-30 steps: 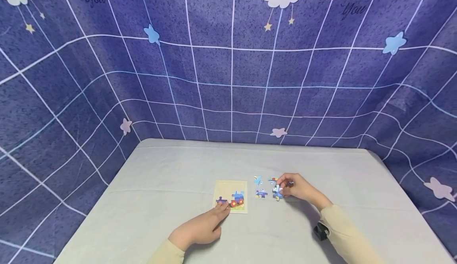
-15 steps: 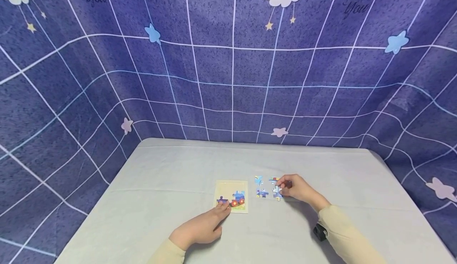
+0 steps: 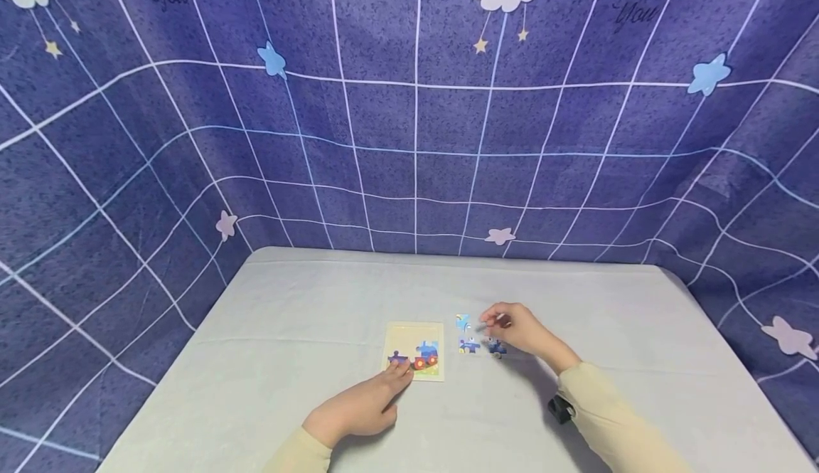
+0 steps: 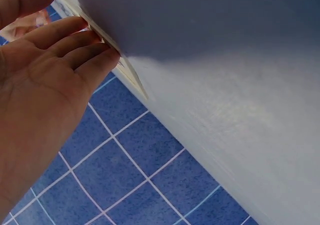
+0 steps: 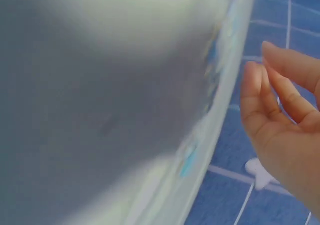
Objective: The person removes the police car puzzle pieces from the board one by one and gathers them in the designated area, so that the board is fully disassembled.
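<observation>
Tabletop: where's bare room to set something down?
Bare cloth lies left of the puzzle tray, behind it toward the starry backdrop, and right of the right sleeve. Crowded: the strip holding the left hand, tray, loose puzzle pieces and right hand.

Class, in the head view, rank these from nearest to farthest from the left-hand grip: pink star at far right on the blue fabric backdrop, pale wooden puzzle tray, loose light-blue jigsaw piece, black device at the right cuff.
1. Wooden tray: touched by the left-hand grip.
2. Jigsaw piece: just right of the tray.
3. Black device: farther right.
4. Pink star: farthest right of all.
</observation>
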Tool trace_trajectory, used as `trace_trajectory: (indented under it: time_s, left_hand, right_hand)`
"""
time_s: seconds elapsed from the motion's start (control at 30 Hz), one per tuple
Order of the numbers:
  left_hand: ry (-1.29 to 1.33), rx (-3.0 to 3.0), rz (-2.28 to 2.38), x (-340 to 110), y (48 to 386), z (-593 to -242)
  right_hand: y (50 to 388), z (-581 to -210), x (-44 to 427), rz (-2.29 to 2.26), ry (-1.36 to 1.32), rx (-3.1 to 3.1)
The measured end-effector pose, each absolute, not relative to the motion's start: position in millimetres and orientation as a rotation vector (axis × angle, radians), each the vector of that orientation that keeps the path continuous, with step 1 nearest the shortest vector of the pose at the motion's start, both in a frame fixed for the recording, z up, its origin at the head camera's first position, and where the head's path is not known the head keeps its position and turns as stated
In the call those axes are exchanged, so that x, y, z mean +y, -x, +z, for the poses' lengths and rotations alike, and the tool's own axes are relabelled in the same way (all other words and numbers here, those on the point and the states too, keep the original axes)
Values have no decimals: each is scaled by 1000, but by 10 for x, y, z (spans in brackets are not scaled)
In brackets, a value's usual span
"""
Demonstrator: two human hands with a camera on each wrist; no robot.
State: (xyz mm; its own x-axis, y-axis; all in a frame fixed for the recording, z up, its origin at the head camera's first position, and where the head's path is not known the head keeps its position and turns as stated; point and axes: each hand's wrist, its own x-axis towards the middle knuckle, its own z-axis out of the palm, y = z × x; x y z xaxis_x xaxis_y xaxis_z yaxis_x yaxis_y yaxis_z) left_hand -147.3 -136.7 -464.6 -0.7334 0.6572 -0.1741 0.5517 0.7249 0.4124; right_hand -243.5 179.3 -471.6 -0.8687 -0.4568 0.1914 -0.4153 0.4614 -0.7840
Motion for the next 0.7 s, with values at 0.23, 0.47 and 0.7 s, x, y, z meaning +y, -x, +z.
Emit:
trace_trajectory:
  time_s: [0.23,0.47,0.7]
  left_hand:
    - [-948,2622,493,-1365,1471,-4635]
    - [-936,2616,495,-1361,1472,-4607]
    - [-936,2617,491,-1368,1463,-4595]
  right_hand:
    - [2450,-4675,1354,-1366,824,2536]
    - [2443,-4740,1010,-1257,900,2469]
    - [2403,-4740,899,-1151,986,2485]
